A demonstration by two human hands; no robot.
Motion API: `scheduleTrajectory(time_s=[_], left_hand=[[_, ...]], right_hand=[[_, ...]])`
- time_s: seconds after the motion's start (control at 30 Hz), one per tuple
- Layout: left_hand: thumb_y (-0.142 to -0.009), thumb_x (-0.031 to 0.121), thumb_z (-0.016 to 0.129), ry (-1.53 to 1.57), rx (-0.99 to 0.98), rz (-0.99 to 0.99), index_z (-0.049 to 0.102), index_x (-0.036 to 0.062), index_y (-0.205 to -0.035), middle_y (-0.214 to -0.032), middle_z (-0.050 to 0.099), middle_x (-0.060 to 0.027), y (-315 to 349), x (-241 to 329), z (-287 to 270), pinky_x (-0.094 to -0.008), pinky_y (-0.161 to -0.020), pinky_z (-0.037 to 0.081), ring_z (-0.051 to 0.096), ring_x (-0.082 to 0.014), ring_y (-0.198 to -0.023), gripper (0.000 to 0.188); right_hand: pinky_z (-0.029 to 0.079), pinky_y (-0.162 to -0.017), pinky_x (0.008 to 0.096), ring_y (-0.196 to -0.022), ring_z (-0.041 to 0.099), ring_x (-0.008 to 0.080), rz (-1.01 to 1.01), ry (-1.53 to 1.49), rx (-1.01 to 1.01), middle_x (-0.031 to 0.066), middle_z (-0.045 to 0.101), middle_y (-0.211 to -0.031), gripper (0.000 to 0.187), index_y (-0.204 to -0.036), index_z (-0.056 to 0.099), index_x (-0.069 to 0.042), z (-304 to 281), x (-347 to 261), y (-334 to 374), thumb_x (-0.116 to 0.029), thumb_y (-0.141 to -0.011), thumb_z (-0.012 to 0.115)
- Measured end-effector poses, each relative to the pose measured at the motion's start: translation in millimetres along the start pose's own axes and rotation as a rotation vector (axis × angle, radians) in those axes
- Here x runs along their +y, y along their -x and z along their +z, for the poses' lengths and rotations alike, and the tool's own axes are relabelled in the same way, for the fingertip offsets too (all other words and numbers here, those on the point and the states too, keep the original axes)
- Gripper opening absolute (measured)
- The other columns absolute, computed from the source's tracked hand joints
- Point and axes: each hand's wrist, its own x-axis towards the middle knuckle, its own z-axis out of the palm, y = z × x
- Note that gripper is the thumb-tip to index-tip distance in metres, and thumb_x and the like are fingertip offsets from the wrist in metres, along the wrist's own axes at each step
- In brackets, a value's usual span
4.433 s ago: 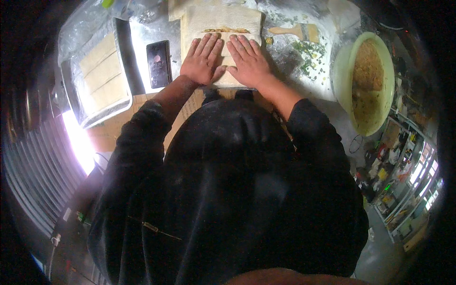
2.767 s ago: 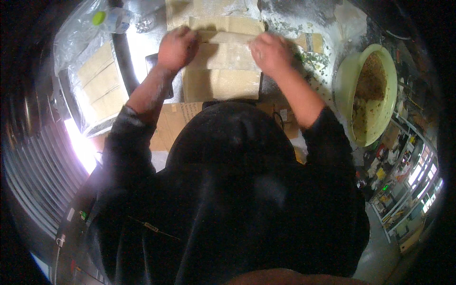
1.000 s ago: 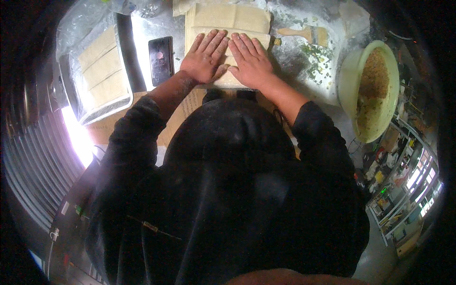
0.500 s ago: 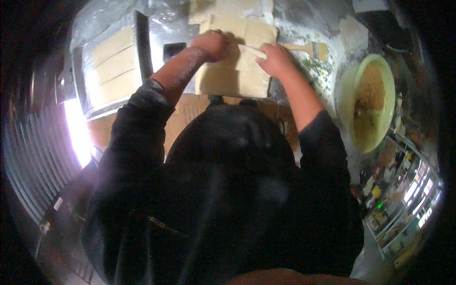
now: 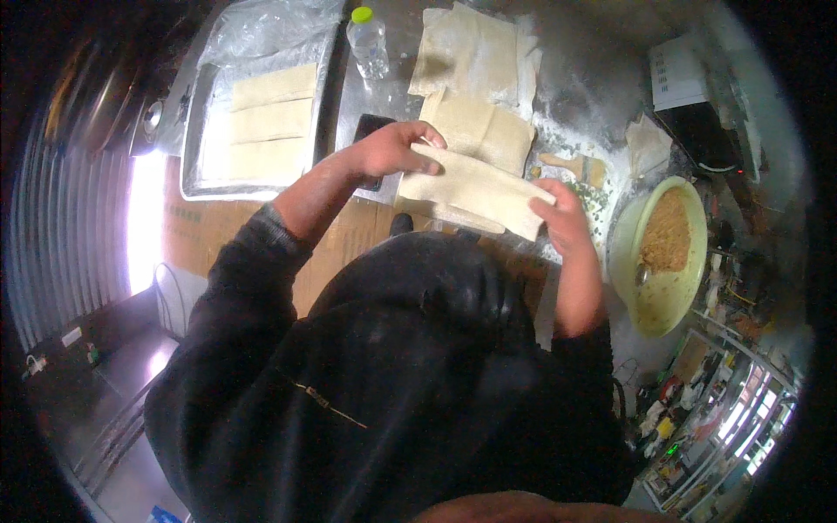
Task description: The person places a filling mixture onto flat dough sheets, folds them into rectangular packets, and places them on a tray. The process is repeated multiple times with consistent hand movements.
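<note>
— Dough strip (image 5: pixel 475 192) where?
— Lifted over the table, left hand (image 5: pixel 388 150) and right hand (image 5: pixel 562 218) pinching its ends.
— Containers?
— Far-left tray (image 5: pixel 196 131) holds folded strips; right bowl (image 5: pixel 623 253) holds brown filling (image 5: pixel 667 235)

Pale folded dough sheet (image 5: pixel 475 190), lifted, tilted

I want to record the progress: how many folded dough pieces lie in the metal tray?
3. In the metal tray on the left, the folded dough pieces lie in a column: top piece, middle piece, bottom piece. Crumpled plastic wrap at the tray's far end might hide more.
</note>
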Motion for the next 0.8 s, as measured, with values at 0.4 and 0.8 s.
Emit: scheduleTrajectory(time_s=[0.4, 0.8], left_hand=[[-0.091, 0.015, 0.069, 0.932, 0.07, -0.236, 0.049, 0.0029, -0.142, -0.131, 0.06, -0.017, 77.4, -2.4, 37.5, -0.0565, -0.102, 0.052, 0.056, -0.0351, -0.128, 0.057], [-0.096, 0.022, 0.07, -0.344, -0.024, 0.244, 0.06, 0.0078, -0.082, -0.069, 0.056, -0.0157, 89.1, 7.3, 107.8, -0.0408, -0.06, 0.046, 0.062, -0.0323, -0.066, 0.023]], right_hand=[[0.058, -0.079, 0.0486, -0.115, 0.063, 0.0337, 0.212, -0.573, -0.046, 0.0161, 0.06, -0.134, 0.05, -0.141, 0.045, -0.003, 59.8, 9.8, 25.6, -0.03, -0.101, 0.058], [0.059, -0.072, 0.0366, -0.104, 0.064, 0.0216, 0.291, -0.33, 0.029, 0.0082, 0.063, -0.124, 0.037, -0.134, 0.053, -0.006, 42.7, 53.3, 69.0, -0.018, -0.1, 0.062]])
